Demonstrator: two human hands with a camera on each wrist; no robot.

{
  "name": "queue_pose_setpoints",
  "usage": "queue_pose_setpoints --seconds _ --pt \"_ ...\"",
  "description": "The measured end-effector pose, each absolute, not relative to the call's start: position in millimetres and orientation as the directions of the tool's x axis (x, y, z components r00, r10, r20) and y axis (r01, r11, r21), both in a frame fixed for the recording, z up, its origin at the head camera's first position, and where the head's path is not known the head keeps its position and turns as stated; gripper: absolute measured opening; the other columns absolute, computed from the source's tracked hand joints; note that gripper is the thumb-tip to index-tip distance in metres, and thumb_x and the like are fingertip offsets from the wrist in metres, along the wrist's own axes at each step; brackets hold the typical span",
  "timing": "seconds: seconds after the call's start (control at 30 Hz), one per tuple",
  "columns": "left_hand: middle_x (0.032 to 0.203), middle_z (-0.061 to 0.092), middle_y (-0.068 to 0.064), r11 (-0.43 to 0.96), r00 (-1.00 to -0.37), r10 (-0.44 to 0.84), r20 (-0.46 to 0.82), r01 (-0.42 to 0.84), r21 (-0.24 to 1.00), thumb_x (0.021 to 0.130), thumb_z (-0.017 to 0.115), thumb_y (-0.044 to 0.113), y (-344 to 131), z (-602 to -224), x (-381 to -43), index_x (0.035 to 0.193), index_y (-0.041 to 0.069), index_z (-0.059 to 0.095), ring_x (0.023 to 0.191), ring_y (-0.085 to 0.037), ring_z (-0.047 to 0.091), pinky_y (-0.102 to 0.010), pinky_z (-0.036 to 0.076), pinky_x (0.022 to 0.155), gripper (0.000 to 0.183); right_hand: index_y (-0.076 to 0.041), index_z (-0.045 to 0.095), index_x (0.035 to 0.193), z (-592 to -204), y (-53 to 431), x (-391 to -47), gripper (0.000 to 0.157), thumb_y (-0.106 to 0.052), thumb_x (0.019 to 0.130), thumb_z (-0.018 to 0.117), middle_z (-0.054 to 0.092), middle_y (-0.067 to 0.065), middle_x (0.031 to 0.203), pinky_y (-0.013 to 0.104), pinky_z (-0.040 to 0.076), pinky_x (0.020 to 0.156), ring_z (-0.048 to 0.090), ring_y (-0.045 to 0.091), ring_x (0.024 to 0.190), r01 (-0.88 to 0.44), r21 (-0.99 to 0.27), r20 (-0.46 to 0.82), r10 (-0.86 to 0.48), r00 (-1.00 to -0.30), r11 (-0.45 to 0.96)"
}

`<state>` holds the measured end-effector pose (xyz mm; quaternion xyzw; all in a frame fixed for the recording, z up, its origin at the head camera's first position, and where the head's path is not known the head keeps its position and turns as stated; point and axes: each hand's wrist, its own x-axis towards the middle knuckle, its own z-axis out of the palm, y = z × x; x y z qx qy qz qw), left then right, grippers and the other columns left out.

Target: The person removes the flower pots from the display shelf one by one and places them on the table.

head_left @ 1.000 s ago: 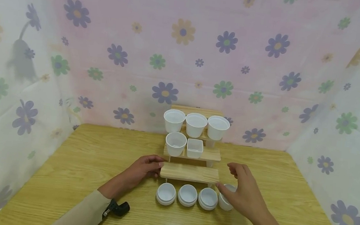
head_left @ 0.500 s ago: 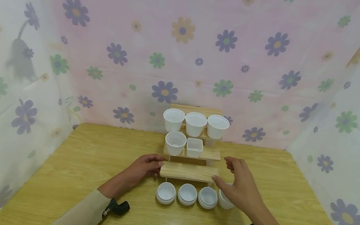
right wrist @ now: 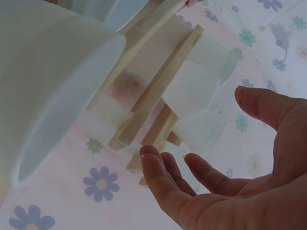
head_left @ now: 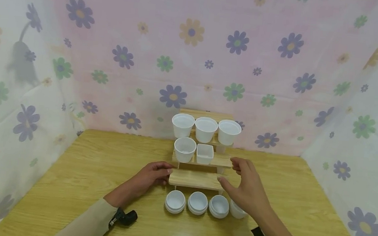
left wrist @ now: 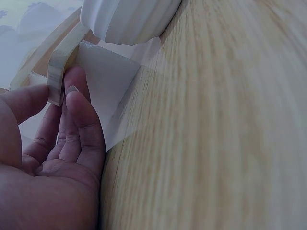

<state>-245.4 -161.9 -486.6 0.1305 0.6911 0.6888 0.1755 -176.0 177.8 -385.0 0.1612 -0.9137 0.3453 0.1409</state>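
Note:
A stepped wooden stand (head_left: 197, 179) stands at the middle of the table. With thumb above and fingers below, my left hand (head_left: 153, 175) pinches the left end of its lowest board (left wrist: 56, 79). Fingers spread and holding nothing, my right hand (head_left: 248, 190) hovers by the right end of the stand; its thumb overlaps the lowest board in the head view. The middle step bears a round white cup (head_left: 184, 150) and a square white cup (head_left: 204, 154). Higher up sit three white cups (head_left: 206, 130) in a row. The lowest board carries nothing.
Three white round jars (head_left: 197, 203) line the table before the stand. Right of them, a white cup (head_left: 236, 210) is partly hidden under my right hand. Flower-printed cloth (head_left: 129, 71) walls the wooden table (head_left: 111, 152) at the back and sides.
My right hand has moved left and slightly away from me, towards the stand's right end. The left hand keeps its hold on the lowest board, and the cups stay in place.

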Motion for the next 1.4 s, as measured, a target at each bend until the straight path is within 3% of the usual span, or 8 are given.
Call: queue_pose_setpoints --seconds 1.4 --pt "0.106 0.070 -0.007 0.009 -0.902 0.426 -0.063 -0.066 0.998 0.110 0.063 0.024 -162.5 -488.0 -246.6 0.138 -0.004 0.062 0.092 -0.017 0.066 -0.028 0.057 0.080 0.040 0.004 0.050 0.147 -364.5 135.5 -197.0 0.067 -0.017 0.093 0.084 0.055 0.022 0.145 0.051 0.052 0.108 0.063 0.040 0.128 -0.346 -0.723 0.319 -0.155 -0.935 0.598"
